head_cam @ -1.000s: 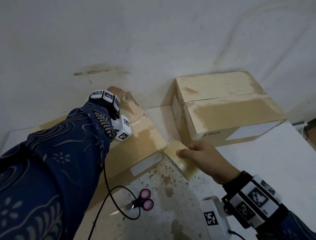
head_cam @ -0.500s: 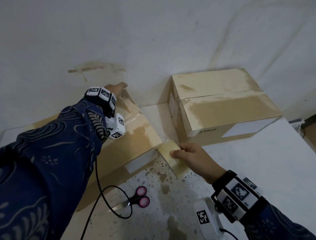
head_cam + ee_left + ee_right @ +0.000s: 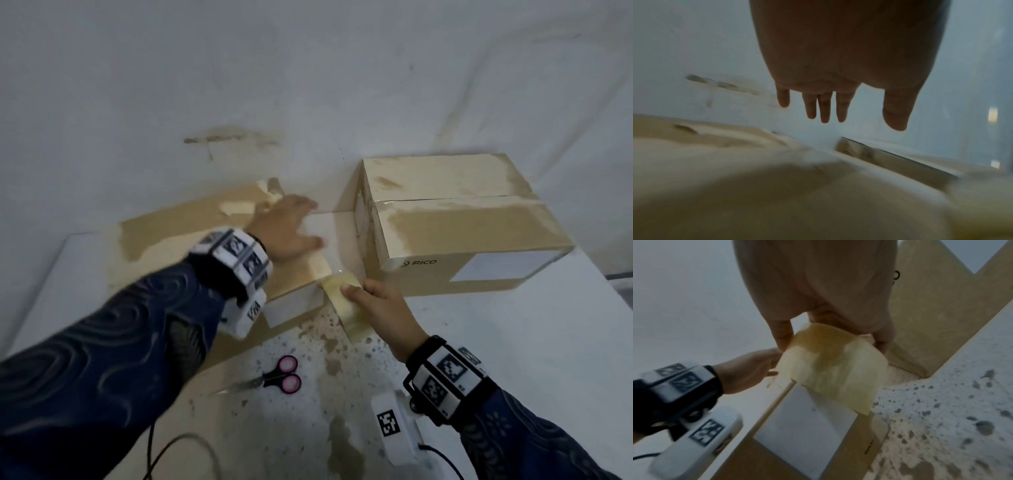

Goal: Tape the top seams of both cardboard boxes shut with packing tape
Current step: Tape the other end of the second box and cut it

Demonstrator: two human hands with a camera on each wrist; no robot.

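The low left cardboard box [image 3: 178, 222] lies flat at the table's left. My left hand [image 3: 291, 226] rests on its top near the right end, fingers straight and spread; the left wrist view shows those fingers [image 3: 824, 107] straight over the blurred box top [image 3: 756, 186]. My right hand [image 3: 363, 301] grips the yellowish packing tape roll [image 3: 342, 298] at the box's near right corner. In the right wrist view the roll [image 3: 834, 368] is held between thumb and fingers just above that corner. The taller right box [image 3: 462, 222] has glossy tape along its top seam.
Pink-handled scissors [image 3: 274, 377] lie on the stained white table [image 3: 513, 342] in front of the left box. A black cable [image 3: 178, 442] trails from my left wrist. A white wall [image 3: 308, 85] stands right behind both boxes, with a narrow gap between them.
My left hand has drawn back from the far end of the left box toward its near right end. The right hand stays at the box's corner with the roll.
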